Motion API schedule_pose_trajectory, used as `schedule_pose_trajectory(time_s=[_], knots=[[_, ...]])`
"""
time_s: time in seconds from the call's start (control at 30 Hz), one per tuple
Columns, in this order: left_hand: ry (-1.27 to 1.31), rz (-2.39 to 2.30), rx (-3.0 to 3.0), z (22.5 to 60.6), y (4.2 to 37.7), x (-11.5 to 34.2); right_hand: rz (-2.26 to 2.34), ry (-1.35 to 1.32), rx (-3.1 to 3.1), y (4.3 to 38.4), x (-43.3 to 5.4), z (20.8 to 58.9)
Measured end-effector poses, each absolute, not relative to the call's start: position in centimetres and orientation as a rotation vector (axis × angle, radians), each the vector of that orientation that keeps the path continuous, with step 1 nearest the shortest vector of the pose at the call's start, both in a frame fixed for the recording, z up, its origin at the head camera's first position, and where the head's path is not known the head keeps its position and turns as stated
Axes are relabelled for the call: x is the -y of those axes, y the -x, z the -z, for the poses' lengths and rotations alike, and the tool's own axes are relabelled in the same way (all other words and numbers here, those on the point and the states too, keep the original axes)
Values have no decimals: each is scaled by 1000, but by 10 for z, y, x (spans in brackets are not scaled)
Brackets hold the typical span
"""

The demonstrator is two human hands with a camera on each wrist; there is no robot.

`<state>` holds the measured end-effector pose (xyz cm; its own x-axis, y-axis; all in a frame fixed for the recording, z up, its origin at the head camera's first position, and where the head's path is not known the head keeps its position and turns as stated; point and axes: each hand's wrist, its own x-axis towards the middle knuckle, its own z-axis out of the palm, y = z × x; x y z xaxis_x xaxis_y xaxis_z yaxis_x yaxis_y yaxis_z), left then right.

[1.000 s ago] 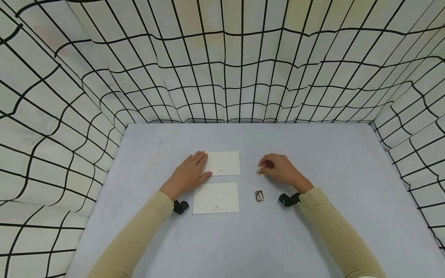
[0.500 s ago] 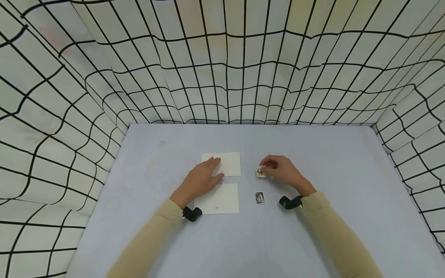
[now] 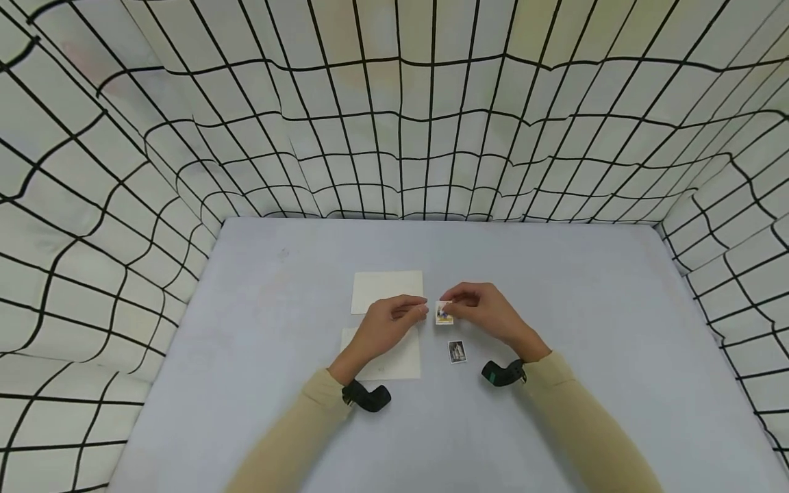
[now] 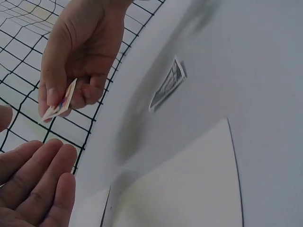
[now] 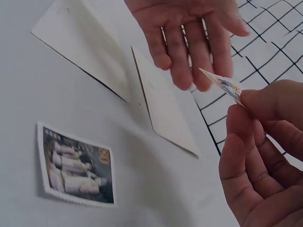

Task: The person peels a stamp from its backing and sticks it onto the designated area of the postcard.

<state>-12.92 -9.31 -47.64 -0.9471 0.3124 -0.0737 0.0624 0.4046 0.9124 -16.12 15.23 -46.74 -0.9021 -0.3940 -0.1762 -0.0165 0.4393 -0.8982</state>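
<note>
My right hand (image 3: 487, 309) pinches a colourful postage stamp (image 3: 443, 313) between thumb and fingers, above the table. In the right wrist view the stamp's toothed white edge (image 5: 208, 74) points toward my other hand. My left hand (image 3: 388, 329) holds nothing; its fingers are extended toward the stamp, a small gap away. A second stamp (image 5: 78, 165), dark with pale figures and an 80 on it, lies on the table right of the cards. Two blank cream cards (image 3: 385, 282) lie one behind the other, the nearer card (image 3: 401, 363) partly covered by my left hand and wrist.
The white table (image 3: 555, 274) extends widely around the cards. Behind it and at both sides stands a white wall covered by black netting (image 3: 394, 123). A black wrist camera (image 3: 368, 397) hangs under each wrist.
My left hand has lifted from the far card and moved right, toward the stamp. My right hand has brought its stamp left, off the table. The second stamp stays in place.
</note>
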Motion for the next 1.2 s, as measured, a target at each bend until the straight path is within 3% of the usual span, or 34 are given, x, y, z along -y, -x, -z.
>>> schedule_pose_trajectory(time_s=[0.87,1.2], knots=[[-154,-1783,-2219,480,129,77,1552,363,-2321,150,-145,462],[-151,-1755,-2221,472,133,78,1603,586,-2446,142,-148,450]])
